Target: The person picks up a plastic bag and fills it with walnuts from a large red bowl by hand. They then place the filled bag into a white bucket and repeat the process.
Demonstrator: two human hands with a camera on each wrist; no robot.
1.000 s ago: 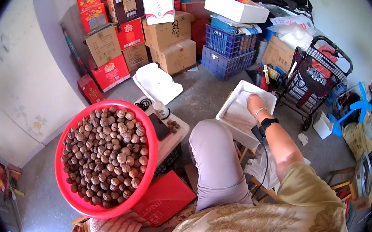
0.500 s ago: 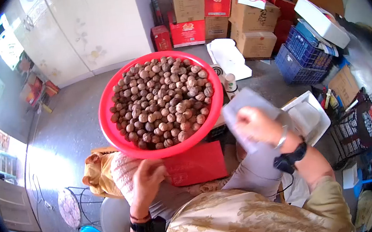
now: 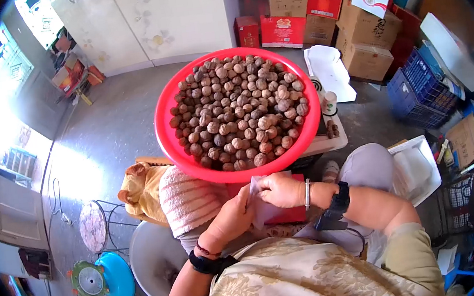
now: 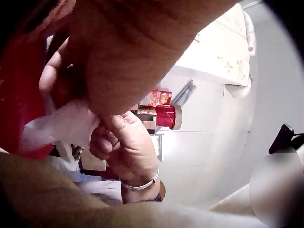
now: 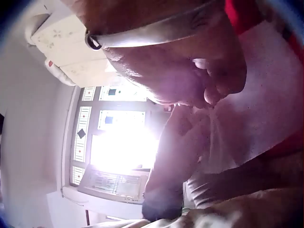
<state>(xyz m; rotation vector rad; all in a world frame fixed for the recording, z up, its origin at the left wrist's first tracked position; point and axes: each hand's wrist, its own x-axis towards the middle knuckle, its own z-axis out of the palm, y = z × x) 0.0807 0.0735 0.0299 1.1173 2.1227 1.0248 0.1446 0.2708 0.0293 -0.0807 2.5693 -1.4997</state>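
A thin translucent white sheet or bag (image 3: 263, 210) hangs between the two hands, just below the near rim of a red basin (image 3: 168, 150) heaped with walnuts (image 3: 233, 110). The left hand (image 3: 229, 219) pinches its left edge. From the other side the right hand (image 3: 284, 190), with a silver bangle at the wrist, pinches the top of it. In the right wrist view the sheet (image 5: 266, 95) spreads out below the curled fingers of the right hand (image 5: 190, 71), and the two hands nearly meet. The left wrist view shows the sheet (image 4: 61, 126) crumpled near the fingers.
Right of the knees stands a white foam box (image 3: 427, 176). A striped towel (image 3: 187, 200) lies over the left leg, beside a grey bucket (image 3: 153, 257). Behind the basin are a white foam lid (image 3: 331, 73) and stacked cartons (image 3: 370, 59). A red box lies under the hands.
The right hand has come from the foam box to the lap with the sheet. The left hand has risen and now grips the sheet too. The head view has swung left.
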